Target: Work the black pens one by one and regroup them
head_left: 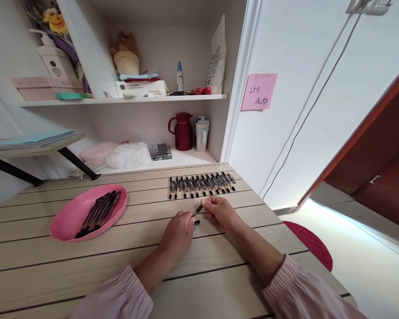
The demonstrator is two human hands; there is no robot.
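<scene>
A dark pen [198,210] is held slantwise between my two hands over the middle of the table. My left hand [178,232] is closed around its lower part, hiding most of the barrel. With thumb and fingertips, my right hand [219,212] pinches the pen's upper end. A small black and clear piece, perhaps a pen cap [196,224], shows beside my left fingers; whether it lies on the table I cannot tell. Beyond my hands, several black pens and caps [201,185] are laid out in a row.
To the left, a pink oval tray [63,217] holds several dark pens [98,215]. A small raised stand [36,150] with papers stands at the back left. Behind the table are shelves with a red jug [183,133] and a cup [202,134]. A red stool [310,243] is at the right.
</scene>
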